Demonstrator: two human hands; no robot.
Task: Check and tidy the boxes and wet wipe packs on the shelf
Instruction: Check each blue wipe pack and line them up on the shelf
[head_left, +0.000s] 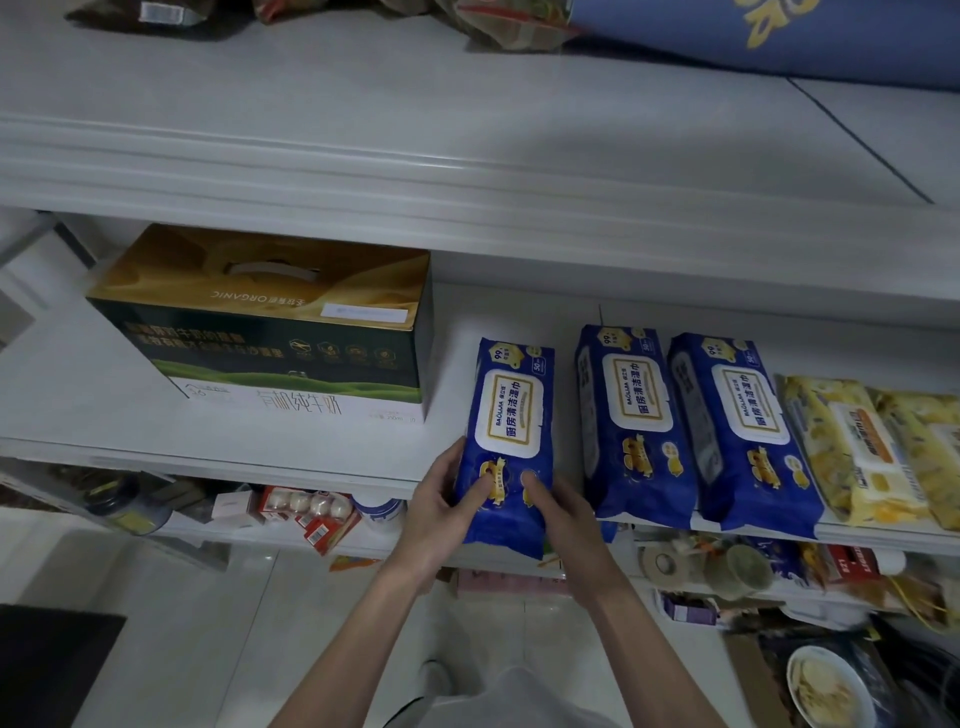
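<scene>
Right of the green-and-gold milk box on the shelf, a blue wet wipe pack lies lengthwise front to back, its near end overhanging the shelf's front edge, clasped there by the left hand and right hand, thumbs on top, forearms reaching upward.

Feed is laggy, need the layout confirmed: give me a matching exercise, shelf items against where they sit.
Things: 1 milk box; 2 leftmost blue pack; 3 middle blue pack; 4 yellow packs.
Places: A far right; B between two blue packs; C far left; D gripped by left hand and right hand.
Pairs: 1-C; 2-D; 3-B; 4-A.
</scene>
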